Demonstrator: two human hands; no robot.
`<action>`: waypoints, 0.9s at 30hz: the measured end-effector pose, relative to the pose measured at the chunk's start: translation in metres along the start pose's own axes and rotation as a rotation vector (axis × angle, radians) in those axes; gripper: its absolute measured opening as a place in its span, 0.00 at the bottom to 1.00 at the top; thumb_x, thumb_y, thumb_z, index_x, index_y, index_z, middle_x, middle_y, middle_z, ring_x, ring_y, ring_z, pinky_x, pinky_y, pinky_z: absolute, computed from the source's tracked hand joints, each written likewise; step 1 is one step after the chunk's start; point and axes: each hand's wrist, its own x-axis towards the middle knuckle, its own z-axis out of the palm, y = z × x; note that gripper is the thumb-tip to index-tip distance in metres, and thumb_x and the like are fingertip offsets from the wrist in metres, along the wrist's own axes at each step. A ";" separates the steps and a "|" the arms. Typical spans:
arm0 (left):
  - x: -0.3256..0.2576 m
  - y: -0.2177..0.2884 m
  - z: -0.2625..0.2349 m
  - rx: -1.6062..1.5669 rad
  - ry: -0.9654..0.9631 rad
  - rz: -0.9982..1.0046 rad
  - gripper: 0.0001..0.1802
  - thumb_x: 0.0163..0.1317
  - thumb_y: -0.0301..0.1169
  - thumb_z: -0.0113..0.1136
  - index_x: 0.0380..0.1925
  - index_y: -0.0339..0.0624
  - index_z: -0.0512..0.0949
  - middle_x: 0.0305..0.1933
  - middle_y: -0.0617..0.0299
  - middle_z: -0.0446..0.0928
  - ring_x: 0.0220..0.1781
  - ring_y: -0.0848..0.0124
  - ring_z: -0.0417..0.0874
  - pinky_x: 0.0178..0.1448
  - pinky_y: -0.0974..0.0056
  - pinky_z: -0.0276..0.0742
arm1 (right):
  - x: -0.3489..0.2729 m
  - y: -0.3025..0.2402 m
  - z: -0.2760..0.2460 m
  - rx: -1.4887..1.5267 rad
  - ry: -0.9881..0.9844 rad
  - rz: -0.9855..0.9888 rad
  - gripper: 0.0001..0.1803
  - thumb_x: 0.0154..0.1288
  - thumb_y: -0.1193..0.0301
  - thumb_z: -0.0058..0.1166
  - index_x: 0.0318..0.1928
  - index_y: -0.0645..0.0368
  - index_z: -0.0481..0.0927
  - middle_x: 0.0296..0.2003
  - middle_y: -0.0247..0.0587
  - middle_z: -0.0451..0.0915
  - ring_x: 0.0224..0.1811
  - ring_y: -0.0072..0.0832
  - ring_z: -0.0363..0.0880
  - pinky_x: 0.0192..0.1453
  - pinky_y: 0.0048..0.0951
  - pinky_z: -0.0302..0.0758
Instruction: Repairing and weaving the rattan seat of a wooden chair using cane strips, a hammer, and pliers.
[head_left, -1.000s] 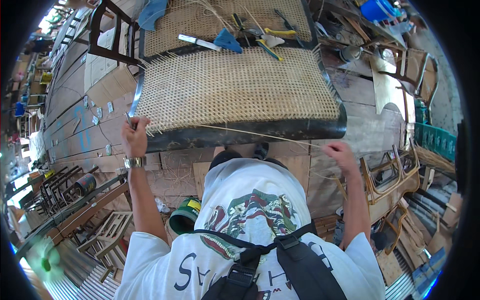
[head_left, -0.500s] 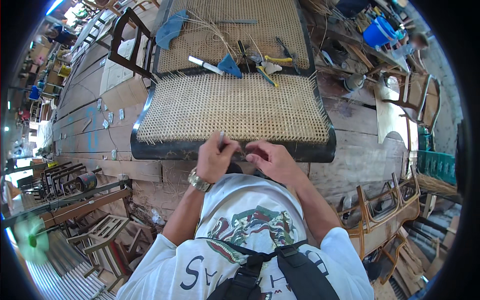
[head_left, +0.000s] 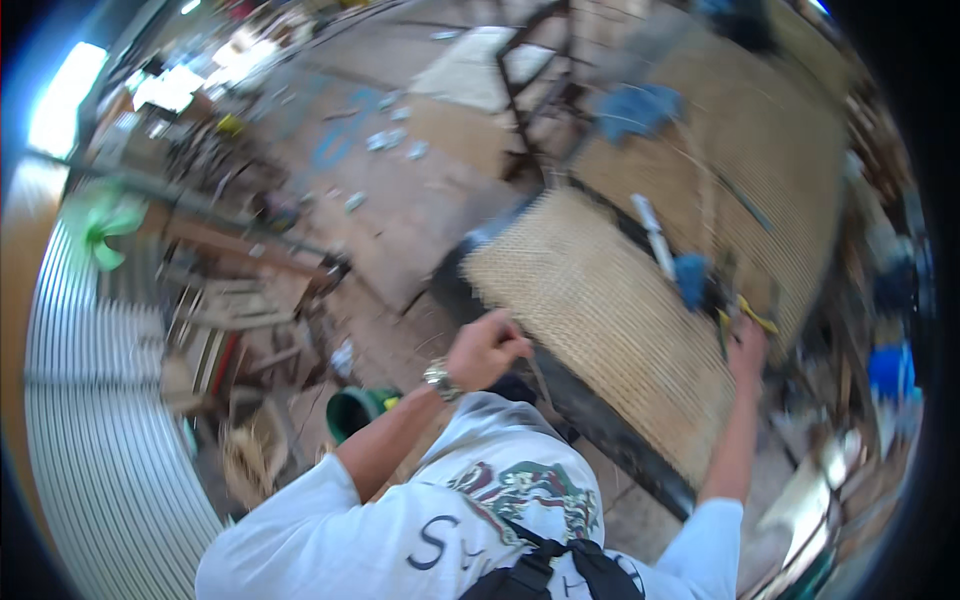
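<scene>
A woven cane panel in a dark frame lies in front of me, seen tilted and blurred. My left hand, with a wristwatch on its wrist, is closed at the panel's near dark edge and seems to pinch a thin cane strand. My right hand reaches across the far side of the panel, next to a yellow-handled tool and a blue tool; whether it grips anything is unclear. A white-handled tool lies on the weave.
A second woven panel with a blue cloth lies beyond. A dark chair frame stands on the wooden floor. A green bucket sits by my left elbow. Stacked wooden frames and a corrugated metal wall are at left.
The view has swung and tilted sharply. My hands, together at the panel's near edge before, have separated: the left stays at the edge, the right has reached out to the tools.
</scene>
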 end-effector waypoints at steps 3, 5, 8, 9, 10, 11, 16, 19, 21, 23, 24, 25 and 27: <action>-0.003 -0.005 0.002 -0.084 0.006 -0.090 0.08 0.62 0.27 0.66 0.31 0.39 0.75 0.29 0.62 0.82 0.31 0.76 0.80 0.35 0.66 0.76 | 0.019 -0.015 -0.007 -0.088 0.032 -0.016 0.28 0.60 0.69 0.62 0.62 0.58 0.73 0.61 0.51 0.74 0.64 0.49 0.70 0.68 0.46 0.65; -0.004 -0.007 0.006 -0.098 -0.020 -0.127 0.09 0.63 0.28 0.66 0.31 0.39 0.75 0.28 0.61 0.82 0.31 0.75 0.80 0.35 0.66 0.75 | 0.025 -0.026 -0.019 -0.074 -0.071 0.041 0.24 0.62 0.72 0.59 0.59 0.60 0.73 0.60 0.52 0.74 0.63 0.50 0.70 0.65 0.46 0.66; -0.009 0.001 0.004 -0.160 -0.038 -0.204 0.09 0.63 0.27 0.65 0.33 0.38 0.73 0.28 0.60 0.81 0.29 0.75 0.79 0.34 0.65 0.74 | 0.030 -0.051 -0.038 0.013 -0.139 0.095 0.19 0.63 0.74 0.56 0.54 0.63 0.73 0.54 0.53 0.75 0.56 0.52 0.73 0.59 0.46 0.69; -0.010 0.002 0.002 -0.156 -0.017 -0.205 0.09 0.63 0.27 0.65 0.33 0.38 0.73 0.28 0.60 0.81 0.29 0.75 0.79 0.34 0.65 0.74 | 0.028 -0.056 -0.041 0.055 -0.115 0.096 0.16 0.64 0.76 0.55 0.51 0.65 0.72 0.49 0.54 0.77 0.52 0.54 0.75 0.55 0.45 0.72; -0.012 0.005 0.002 -0.114 -0.002 -0.181 0.09 0.63 0.26 0.65 0.33 0.38 0.72 0.27 0.60 0.81 0.29 0.75 0.78 0.34 0.64 0.75 | 0.022 -0.048 -0.042 -0.018 -0.003 0.127 0.15 0.64 0.76 0.55 0.50 0.66 0.72 0.44 0.54 0.78 0.48 0.51 0.77 0.52 0.44 0.73; -0.013 0.007 0.002 -0.071 0.013 -0.157 0.09 0.63 0.26 0.64 0.33 0.38 0.71 0.27 0.59 0.81 0.28 0.75 0.78 0.34 0.64 0.75 | 0.014 -0.033 -0.041 -0.090 0.111 0.159 0.14 0.64 0.76 0.54 0.49 0.67 0.73 0.40 0.54 0.79 0.44 0.49 0.80 0.49 0.43 0.75; 0.017 -0.007 0.037 0.023 0.041 0.121 0.09 0.57 0.31 0.68 0.31 0.39 0.78 0.29 0.53 0.82 0.29 0.64 0.84 0.35 0.60 0.78 | -0.105 0.133 -0.051 0.501 -0.031 0.470 0.18 0.66 0.74 0.57 0.55 0.63 0.79 0.50 0.48 0.83 0.53 0.31 0.82 0.57 0.34 0.76; -0.008 0.015 0.014 0.213 0.084 -0.109 0.12 0.57 0.36 0.69 0.32 0.37 0.81 0.30 0.48 0.83 0.29 0.60 0.85 0.35 0.58 0.78 | -0.050 -0.025 -0.047 0.705 -0.104 0.485 0.23 0.67 0.62 0.63 0.58 0.61 0.80 0.52 0.37 0.83 0.53 0.25 0.80 0.58 0.27 0.75; -0.008 -0.003 0.029 -0.023 0.120 -0.013 0.08 0.60 0.31 0.68 0.30 0.38 0.80 0.26 0.57 0.82 0.26 0.72 0.79 0.32 0.64 0.75 | -0.068 0.009 -0.032 0.707 0.026 0.623 0.22 0.68 0.62 0.61 0.57 0.62 0.80 0.50 0.35 0.84 0.52 0.22 0.80 0.55 0.25 0.75; -0.007 -0.015 0.031 -0.055 0.065 -0.059 0.05 0.63 0.27 0.65 0.31 0.40 0.79 0.29 0.63 0.84 0.27 0.79 0.77 0.32 0.70 0.73 | -0.078 0.022 -0.028 0.560 0.133 0.725 0.20 0.66 0.60 0.63 0.50 0.63 0.83 0.36 0.37 0.86 0.37 0.23 0.82 0.42 0.27 0.78; -0.006 -0.019 0.037 -0.106 0.032 -0.035 0.05 0.64 0.27 0.64 0.32 0.40 0.78 0.29 0.63 0.84 0.28 0.80 0.78 0.33 0.71 0.72 | -0.095 0.047 -0.018 0.579 0.192 0.829 0.17 0.63 0.63 0.63 0.46 0.61 0.84 0.30 0.43 0.86 0.34 0.29 0.85 0.41 0.31 0.79; -0.008 -0.020 0.033 -0.134 0.049 -0.032 0.05 0.66 0.26 0.63 0.33 0.39 0.76 0.30 0.62 0.84 0.28 0.80 0.78 0.34 0.72 0.72 | -0.095 0.033 -0.022 0.628 0.214 0.962 0.16 0.62 0.64 0.63 0.46 0.60 0.84 0.33 0.43 0.86 0.38 0.31 0.84 0.44 0.32 0.79; -0.009 -0.015 0.034 -0.178 -0.002 -0.057 0.05 0.66 0.26 0.62 0.33 0.40 0.75 0.30 0.62 0.84 0.29 0.80 0.79 0.35 0.73 0.73 | -0.093 0.024 -0.029 0.671 0.251 1.096 0.15 0.61 0.65 0.62 0.46 0.59 0.83 0.36 0.44 0.85 0.42 0.33 0.84 0.47 0.34 0.79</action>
